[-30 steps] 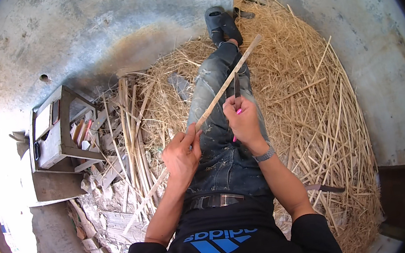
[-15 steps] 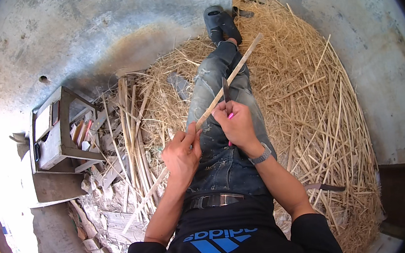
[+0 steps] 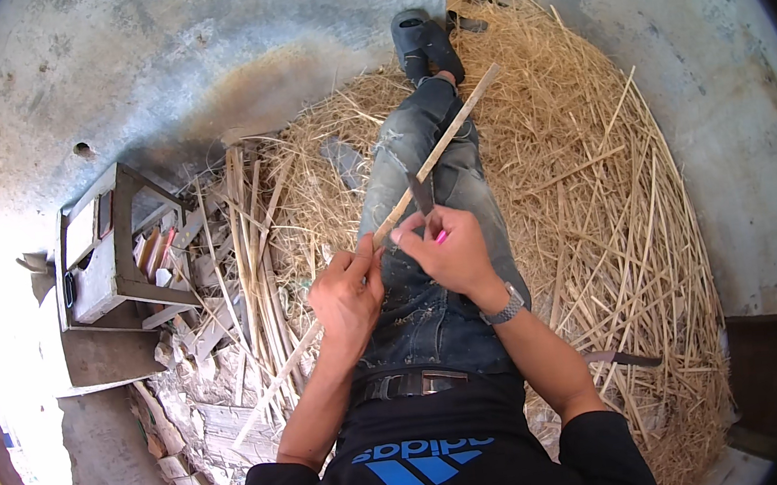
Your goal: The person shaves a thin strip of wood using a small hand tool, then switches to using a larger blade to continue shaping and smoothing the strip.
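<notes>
My left hand (image 3: pixel 349 297) is closed round a long pale wooden strip (image 3: pixel 448 135), which slants over my jeans (image 3: pixel 415 306) from lower left up toward my crossed feet (image 3: pixel 424 47). My right hand (image 3: pixel 447 250) grips a knife with a dark blade (image 3: pixel 421 196) and a pink handle, partly hidden by my fingers. The blade points up and left against the strip, a little beyond my left hand, and my right thumb reaches toward the strip beside it.
Straw and split strips (image 3: pixel 597 219) surround my legs. A battered wooden stand (image 3: pixel 112 298) holding reddish pieces is at the left, beside a bright opening. Another dark blade (image 3: pixel 632 358) lies right of my forearm. Concrete walls (image 3: pixel 268 26) rise ahead and at the right.
My right hand and knife have moved left, and the blade has tilted leftward, now crossing the strip nearer my left hand. My left hand stays about in place.
</notes>
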Tool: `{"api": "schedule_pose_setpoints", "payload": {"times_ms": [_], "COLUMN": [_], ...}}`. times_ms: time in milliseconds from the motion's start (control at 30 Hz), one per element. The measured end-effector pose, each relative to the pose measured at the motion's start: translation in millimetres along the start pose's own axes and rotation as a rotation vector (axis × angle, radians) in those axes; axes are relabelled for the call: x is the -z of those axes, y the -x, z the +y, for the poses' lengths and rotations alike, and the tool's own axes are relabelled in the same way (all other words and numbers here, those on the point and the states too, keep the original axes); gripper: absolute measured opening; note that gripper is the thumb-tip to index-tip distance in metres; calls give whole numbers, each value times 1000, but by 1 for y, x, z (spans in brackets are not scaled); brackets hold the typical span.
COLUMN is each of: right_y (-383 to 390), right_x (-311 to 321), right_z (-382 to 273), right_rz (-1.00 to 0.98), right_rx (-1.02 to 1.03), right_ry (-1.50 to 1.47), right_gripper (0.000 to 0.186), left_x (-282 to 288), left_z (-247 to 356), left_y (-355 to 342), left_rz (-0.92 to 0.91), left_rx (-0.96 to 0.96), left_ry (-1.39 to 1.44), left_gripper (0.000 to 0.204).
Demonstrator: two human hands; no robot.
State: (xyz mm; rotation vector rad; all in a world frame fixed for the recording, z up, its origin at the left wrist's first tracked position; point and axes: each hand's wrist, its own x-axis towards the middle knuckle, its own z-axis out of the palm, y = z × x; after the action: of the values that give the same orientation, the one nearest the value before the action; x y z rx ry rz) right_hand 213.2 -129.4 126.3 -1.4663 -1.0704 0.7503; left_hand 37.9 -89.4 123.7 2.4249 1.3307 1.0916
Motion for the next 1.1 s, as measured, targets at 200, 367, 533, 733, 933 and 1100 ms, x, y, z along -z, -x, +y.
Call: {"api": "schedule_pose_setpoints", "payload": {"times_ms": [200, 367, 533, 733, 933, 1100], "right_y": [3, -3, -12, -53, -28, -19], "right_x": [-10, -8, -5, 59, 34, 15], "right_z": [-3, 1, -2, -6, -13, 1], "right_rz": [3, -41, 104, 553, 254, 8], "right_rx": [81, 209, 365, 299, 314, 357], "right_ry": [118, 229, 162, 193, 233, 343], "right_gripper": [26, 12, 23, 21, 31, 30], "left_x": [-2, -1, 9, 27, 13, 14], "left_z": [-1, 1, 13, 2, 16, 15], "left_y": [4, 3, -10, -5, -3, -12], "left_rz": [-38, -85, -155, -270, -202, -244], "left_rx": [-5, 30, 114, 250, 271, 305], "left_ry": [-39, -24, 70, 4, 227, 332], "left_gripper": [26, 25, 23, 24, 22, 34]}}
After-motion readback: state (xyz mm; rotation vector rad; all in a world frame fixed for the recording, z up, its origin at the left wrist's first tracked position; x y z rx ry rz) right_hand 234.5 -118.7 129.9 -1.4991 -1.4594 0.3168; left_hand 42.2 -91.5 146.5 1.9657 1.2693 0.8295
